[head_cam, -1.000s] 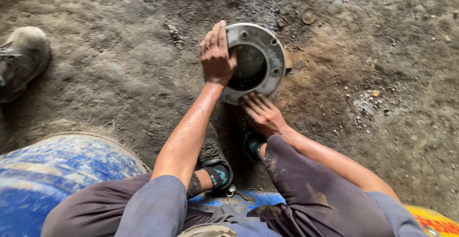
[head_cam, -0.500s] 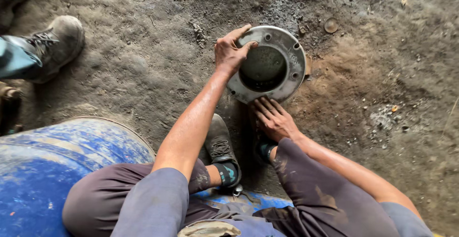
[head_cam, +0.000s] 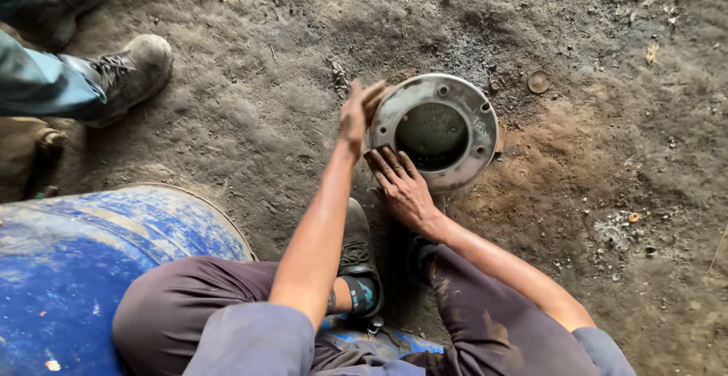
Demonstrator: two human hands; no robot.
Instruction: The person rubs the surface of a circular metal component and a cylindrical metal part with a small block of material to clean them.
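The round metal flange ring lies flat on the dirt floor before the person's shoes, left hand curled over its left rim, right hand flat, fingers spread on its near edge, neither lifting it yet.

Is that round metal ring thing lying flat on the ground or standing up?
Lying flat. The metal ring rests face-up on the dirt floor, its centre hole visible; both hands touch its rim.

A dull grey metal flange ring lies on rough, matt dirt ground.
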